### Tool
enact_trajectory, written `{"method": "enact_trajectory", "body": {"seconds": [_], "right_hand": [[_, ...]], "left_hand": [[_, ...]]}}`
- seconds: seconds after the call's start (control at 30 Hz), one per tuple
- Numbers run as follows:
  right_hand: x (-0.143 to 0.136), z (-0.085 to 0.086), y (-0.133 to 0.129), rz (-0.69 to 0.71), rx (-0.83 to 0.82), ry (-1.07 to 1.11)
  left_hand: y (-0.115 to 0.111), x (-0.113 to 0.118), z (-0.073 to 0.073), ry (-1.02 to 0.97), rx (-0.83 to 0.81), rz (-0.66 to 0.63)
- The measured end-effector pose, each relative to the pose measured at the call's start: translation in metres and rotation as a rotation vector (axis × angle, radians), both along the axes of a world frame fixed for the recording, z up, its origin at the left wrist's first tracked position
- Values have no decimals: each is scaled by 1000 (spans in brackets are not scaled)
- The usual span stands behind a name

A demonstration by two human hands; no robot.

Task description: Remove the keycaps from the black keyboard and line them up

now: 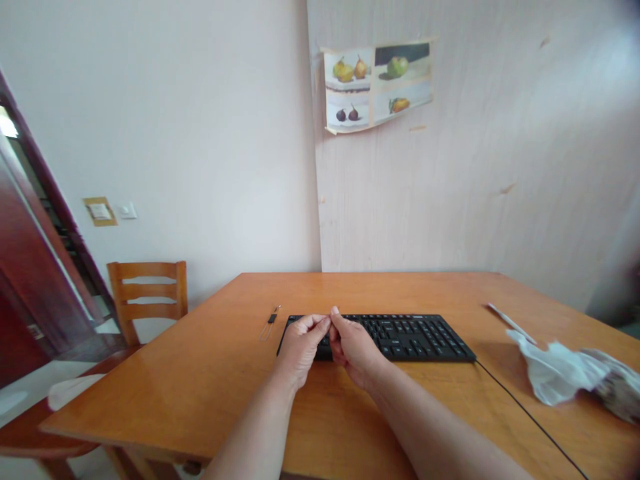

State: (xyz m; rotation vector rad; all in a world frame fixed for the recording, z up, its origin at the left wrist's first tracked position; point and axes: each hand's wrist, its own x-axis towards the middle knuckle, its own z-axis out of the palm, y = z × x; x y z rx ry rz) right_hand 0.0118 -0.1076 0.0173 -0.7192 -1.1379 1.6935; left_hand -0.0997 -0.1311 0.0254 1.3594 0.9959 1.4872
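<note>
Over the left part of a black keyboard (415,337), my left hand (301,343) and my right hand (354,347) meet with their fingertips close together. Both hands are closed in a pinch, thumbs near each other. Whatever sits between the fingers is too small or hidden to make out. The hands cover some of the keyboard's left keys. A small tool with a black middle and thin wire loops, like a keycap puller (271,322), lies on the table just left of the keyboard.
The keyboard's black cable (530,417) runs to the lower right across the wooden table (200,380). A crumpled white plastic bag (560,370) and a thin white stick-like object (510,322) lie at right. A wooden chair (150,291) stands at left. Fruit pictures (377,87) hang on the wall.
</note>
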Motion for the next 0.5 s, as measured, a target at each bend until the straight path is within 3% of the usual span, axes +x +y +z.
{"method": "enact_trajectory", "body": {"seconds": [0.2,0.5], "right_hand": [[0,3,-4,22,-44,-9],[-1,5,-2,-153,117,-87]], "left_hand": [[3,0,-8,-34,-9,134],[9,-4,-13,-88,-22,183]]}}
